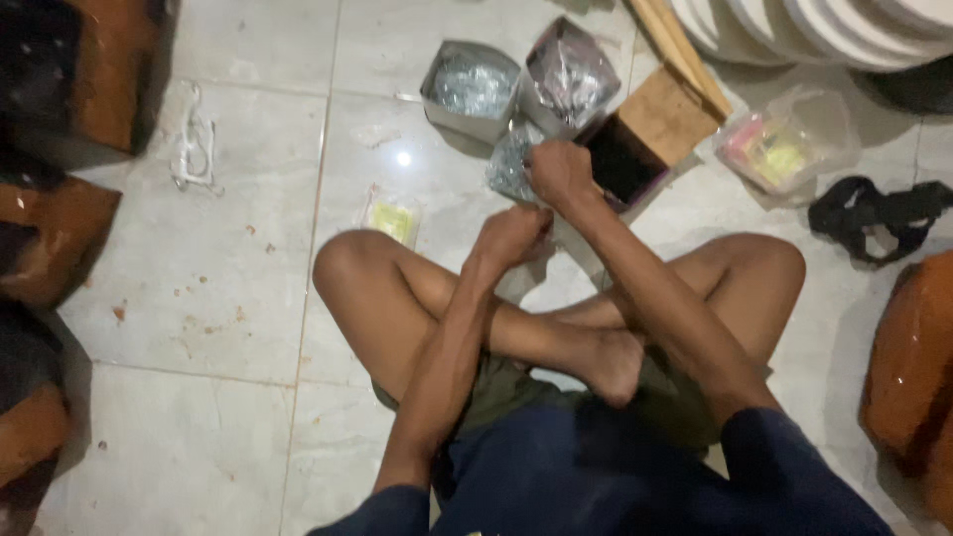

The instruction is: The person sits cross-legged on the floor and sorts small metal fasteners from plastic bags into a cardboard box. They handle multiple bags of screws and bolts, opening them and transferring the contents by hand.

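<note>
Right hand (561, 171) gripped a clear bag of small metal parts (508, 164), left hand (513, 236) closed beside it, grasp unclear, open box of metal parts (471, 87) on tiled floor (248, 298)

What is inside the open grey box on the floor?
The open grey box holds a heap of small shiny silvery pieces, too blurred to name. Whatever lies under the heap is covered.

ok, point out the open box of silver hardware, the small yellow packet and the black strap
open box of silver hardware (471, 87), head view, on the silvery contents.
small yellow packet (393, 217), head view, on its yellow middle.
black strap (874, 213), head view, on its bunched middle.
</note>
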